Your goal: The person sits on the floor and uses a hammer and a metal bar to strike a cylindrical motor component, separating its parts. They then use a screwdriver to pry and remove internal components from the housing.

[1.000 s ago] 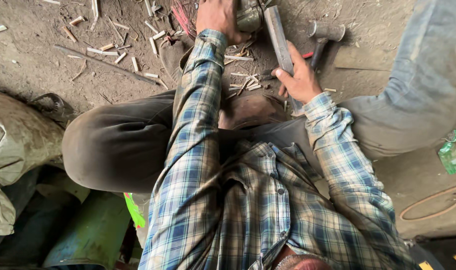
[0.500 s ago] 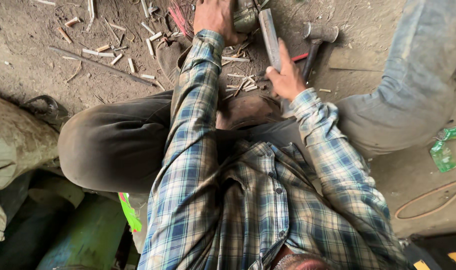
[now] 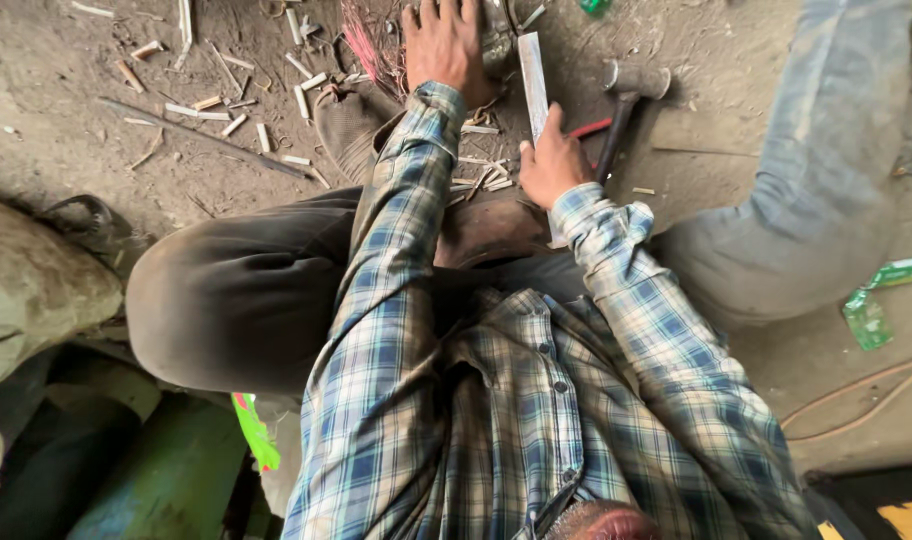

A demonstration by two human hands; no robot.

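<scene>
Near the bottom of the frame is the person's checked shirt [image 3: 536,400], blue and cream. It fills the lower middle just as it did before. To the left is a bent knee in dark trousers [image 3: 236,300], and a green drum [image 3: 156,470] sits in the lower left corner. Another person's leg in pale jeans [image 3: 826,180] stands on the right side, in much the same place as half a second ago.

Higher up, in the middle of the frame, the right hand [image 3: 551,165] is wrapped around the lower end of a long flat metal strip [image 3: 532,85]. The fingers are closed tight on it. The strip runs up and away from the hand toward the top of the frame. A moment ago this hand held the strip the same way, and it has hardly moved.

Just right of the strip lies a hammer [image 3: 624,100] on the dirt, with its head toward the top. It has not shifted.

At the very top, the left hand [image 3: 441,45] lies flat with spread fingers, pressing down on a dark lump of metal [image 3: 494,45] beside the strip. I cannot tell if it grips anything. It was there before too.

Farthest off, in the upper left, small bits of wood [image 3: 211,105] lie on the dusty ground [image 3: 66,130].
</scene>
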